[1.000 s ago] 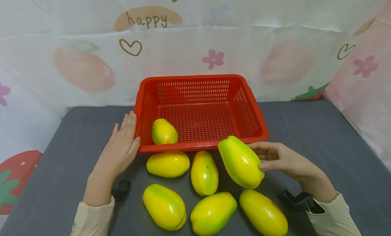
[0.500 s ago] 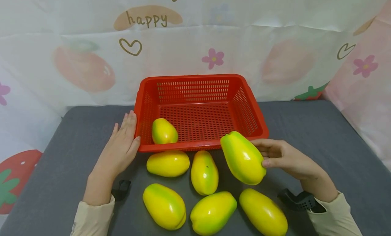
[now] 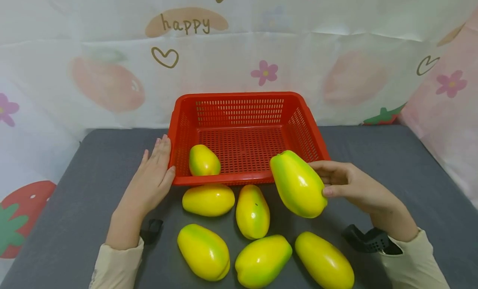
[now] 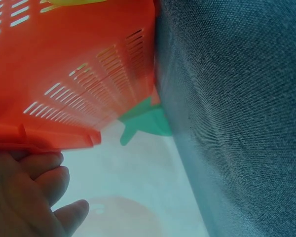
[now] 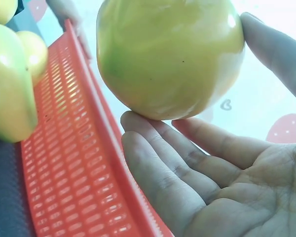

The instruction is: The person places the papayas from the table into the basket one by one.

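My right hand (image 3: 352, 183) holds a glossy yellow-green papaya (image 3: 298, 185) up by its side, at the front right corner of the red basket (image 3: 246, 180). In the right wrist view, the thumb (image 5: 274, 47) is on one side of the papaya (image 5: 170, 59) and the other fingers lie under it. Against the basket's left wall rests my left hand (image 3: 151, 179), its fingers straight along the rim. One papaya (image 3: 204, 160) lies inside the basket at the front left.
Several more papayas lie on the grey cloth before the basket, among them one sideways papaya (image 3: 208, 200) close to its front wall and one papaya (image 3: 324, 260) at the right. A printed curtain (image 3: 298, 44) hangs behind the grey table (image 3: 373, 152).
My right hand has lifted the papaya higher and farther forward, so it now overlaps the basket's front rim more. My left hand stays at the basket. The head view has shifted slightly.
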Demonstrator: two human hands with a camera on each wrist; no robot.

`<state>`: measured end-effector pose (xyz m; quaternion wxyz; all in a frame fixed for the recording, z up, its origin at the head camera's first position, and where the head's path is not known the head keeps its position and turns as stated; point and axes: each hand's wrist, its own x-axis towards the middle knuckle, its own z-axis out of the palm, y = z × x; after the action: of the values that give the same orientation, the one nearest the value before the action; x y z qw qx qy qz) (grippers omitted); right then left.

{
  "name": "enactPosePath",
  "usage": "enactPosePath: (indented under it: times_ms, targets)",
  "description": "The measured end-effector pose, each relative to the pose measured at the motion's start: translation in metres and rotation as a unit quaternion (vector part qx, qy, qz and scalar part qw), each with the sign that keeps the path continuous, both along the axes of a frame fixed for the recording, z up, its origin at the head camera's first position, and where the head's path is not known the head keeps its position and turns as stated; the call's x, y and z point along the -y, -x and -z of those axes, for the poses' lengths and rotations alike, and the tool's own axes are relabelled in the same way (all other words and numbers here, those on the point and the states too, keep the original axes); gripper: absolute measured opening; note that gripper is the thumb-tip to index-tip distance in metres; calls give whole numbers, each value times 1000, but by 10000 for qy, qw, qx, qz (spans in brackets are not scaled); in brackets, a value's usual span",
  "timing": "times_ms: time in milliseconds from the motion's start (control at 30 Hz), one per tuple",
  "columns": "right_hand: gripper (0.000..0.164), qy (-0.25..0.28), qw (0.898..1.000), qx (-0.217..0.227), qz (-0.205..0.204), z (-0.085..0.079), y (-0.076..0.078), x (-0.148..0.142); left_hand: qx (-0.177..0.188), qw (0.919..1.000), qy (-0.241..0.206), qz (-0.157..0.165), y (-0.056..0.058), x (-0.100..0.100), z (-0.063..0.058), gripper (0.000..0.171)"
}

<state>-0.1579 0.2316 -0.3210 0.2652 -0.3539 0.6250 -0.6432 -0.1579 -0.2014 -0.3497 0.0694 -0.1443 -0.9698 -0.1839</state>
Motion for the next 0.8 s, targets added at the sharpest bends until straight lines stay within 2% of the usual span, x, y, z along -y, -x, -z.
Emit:
enactPosePath:
  times_ms: [400, 800]
  targets:
    - [44, -198, 9983, -540, 119, -27, 15, 13, -16, 10000, -8, -28, -1, 0, 0, 66]
    - [41, -222, 9967, -743, 233, -45, 30, 35, -29, 10000, 8, 2, 0, 0, 1, 65]
